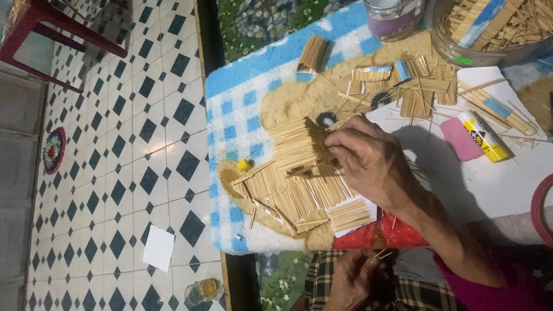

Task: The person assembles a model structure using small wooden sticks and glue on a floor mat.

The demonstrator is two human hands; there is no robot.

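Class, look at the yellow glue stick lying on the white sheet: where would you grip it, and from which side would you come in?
Grip the glue stick across its yellow barrel, coming from above. It lies flat on the white sheet, so only the top and long sides are free; the pink eraser-like block touches one side, so lift it off from above.

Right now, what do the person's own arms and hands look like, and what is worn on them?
Both hands are bare: no gloves, and no rings or watch that I can make out. The right hand leads to a bare forearm with a magenta sleeve pushed up toward the elbow. The left hand shows only to the wrist, low in the picture over dark plaid cloth, so its sleeve cannot be seen.
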